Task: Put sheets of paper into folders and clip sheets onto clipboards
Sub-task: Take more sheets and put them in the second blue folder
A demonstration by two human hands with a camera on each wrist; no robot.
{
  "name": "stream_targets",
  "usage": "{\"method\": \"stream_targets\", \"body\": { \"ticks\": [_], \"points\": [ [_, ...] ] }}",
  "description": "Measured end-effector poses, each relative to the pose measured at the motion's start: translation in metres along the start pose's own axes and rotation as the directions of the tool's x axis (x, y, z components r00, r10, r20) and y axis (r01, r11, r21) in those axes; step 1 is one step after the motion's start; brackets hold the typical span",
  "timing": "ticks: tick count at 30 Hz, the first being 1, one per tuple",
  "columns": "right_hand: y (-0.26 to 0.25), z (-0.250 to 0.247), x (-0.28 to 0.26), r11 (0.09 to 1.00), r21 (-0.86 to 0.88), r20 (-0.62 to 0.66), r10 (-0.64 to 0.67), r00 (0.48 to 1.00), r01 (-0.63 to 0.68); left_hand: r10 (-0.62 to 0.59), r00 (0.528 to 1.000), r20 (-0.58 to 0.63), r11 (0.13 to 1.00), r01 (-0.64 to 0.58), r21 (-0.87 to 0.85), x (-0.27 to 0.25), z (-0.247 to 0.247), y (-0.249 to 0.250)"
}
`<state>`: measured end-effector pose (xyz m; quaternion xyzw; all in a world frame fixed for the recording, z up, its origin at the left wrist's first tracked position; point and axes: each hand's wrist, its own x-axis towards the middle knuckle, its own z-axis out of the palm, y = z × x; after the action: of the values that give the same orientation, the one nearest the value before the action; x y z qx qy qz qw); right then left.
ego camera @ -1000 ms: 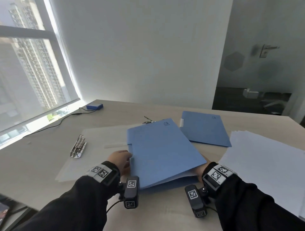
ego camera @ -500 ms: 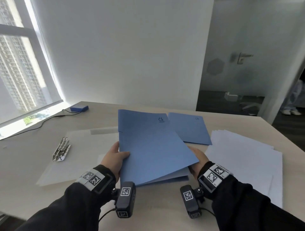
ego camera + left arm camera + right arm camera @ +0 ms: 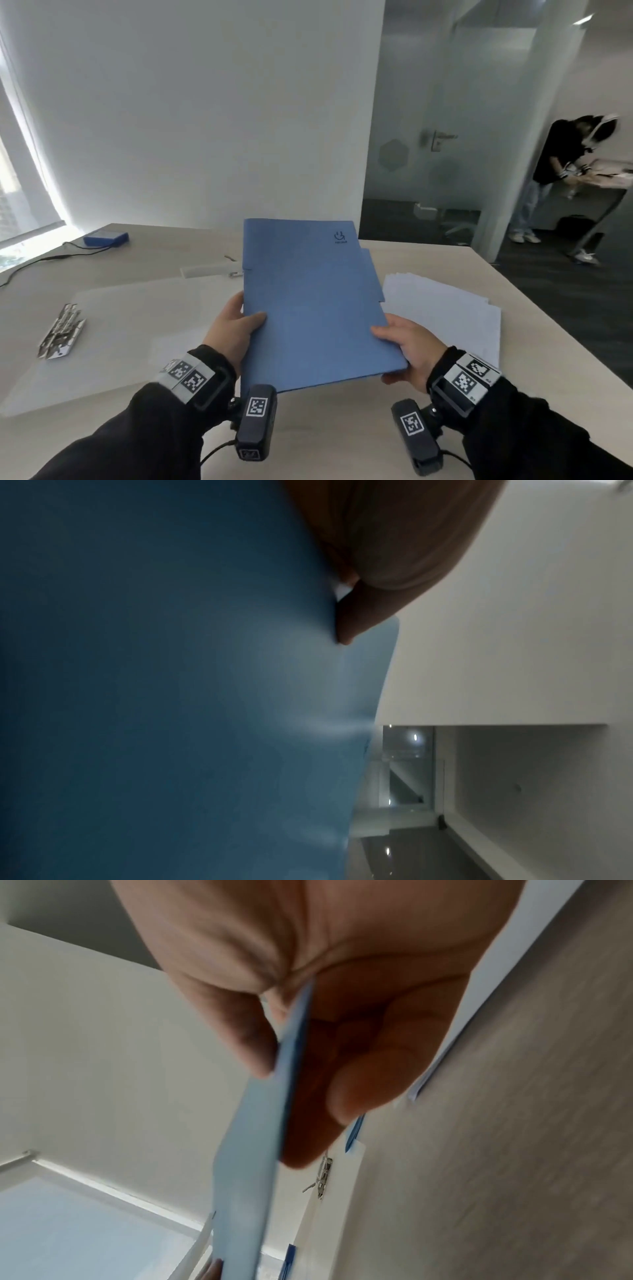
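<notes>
A closed blue folder [image 3: 313, 301] is held up off the table, tilted toward me, its logo at the far right corner. My left hand [image 3: 236, 329] pinches its left edge, thumb on top. My right hand [image 3: 406, 346] grips the near right corner, thumb on the cover and fingers underneath. The left wrist view is mostly filled by the folder's blue underside [image 3: 178, 696]; the right wrist view shows the folder's edge [image 3: 260, 1123] squeezed between thumb and fingers. A second blue folder [image 3: 371, 277] peeks out behind the held one. A spread stack of white sheets [image 3: 445, 311] lies to the right.
Translucent clipboards [image 3: 120, 325] lie on the left of the wooden table [image 3: 342, 428], with a bunch of metal clips [image 3: 61, 332] on them. A blue box [image 3: 105, 237] with a cable sits at the far left. Another person [image 3: 561, 178] stands beyond the doorway.
Both hands have lifted the blue folder off the table and swung it rightward, over the second folder. The head view has turned right, bringing the doorway and a person into sight.
</notes>
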<state>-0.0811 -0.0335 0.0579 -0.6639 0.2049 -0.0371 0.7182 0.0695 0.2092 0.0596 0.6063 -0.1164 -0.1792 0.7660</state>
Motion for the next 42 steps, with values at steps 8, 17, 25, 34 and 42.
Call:
{"method": "stream_targets", "body": {
  "ticks": [8,17,25,34,42],
  "points": [
    [0.007,-0.047,-0.025,0.98,-0.142,-0.251,-0.171,0.953,0.139,-0.168,0.983,0.066,0.733,0.08,0.676,0.012,0.028,-0.006],
    [0.018,-0.084,-0.04,0.955,-0.187,-0.263,-0.275,0.925,0.231,0.319,0.948,-0.002,0.372,-0.123,0.92,0.029,0.042,-0.006],
    [0.02,-0.086,-0.038,0.946,-0.224,-0.252,-0.288,0.924,0.234,0.055,0.996,0.069,0.47,-0.087,0.879,0.025,0.044,-0.015],
    [0.021,-0.062,-0.027,0.957,-0.133,-0.21,-0.282,0.936,0.258,-0.285,0.956,-0.068,0.959,0.285,-0.005,0.016,0.054,-0.024],
    [0.031,-0.043,-0.014,0.977,-0.055,-0.147,-0.21,0.966,0.204,-0.257,0.963,-0.082,0.962,0.246,-0.122,0.014,0.056,-0.033]
  ]
}}
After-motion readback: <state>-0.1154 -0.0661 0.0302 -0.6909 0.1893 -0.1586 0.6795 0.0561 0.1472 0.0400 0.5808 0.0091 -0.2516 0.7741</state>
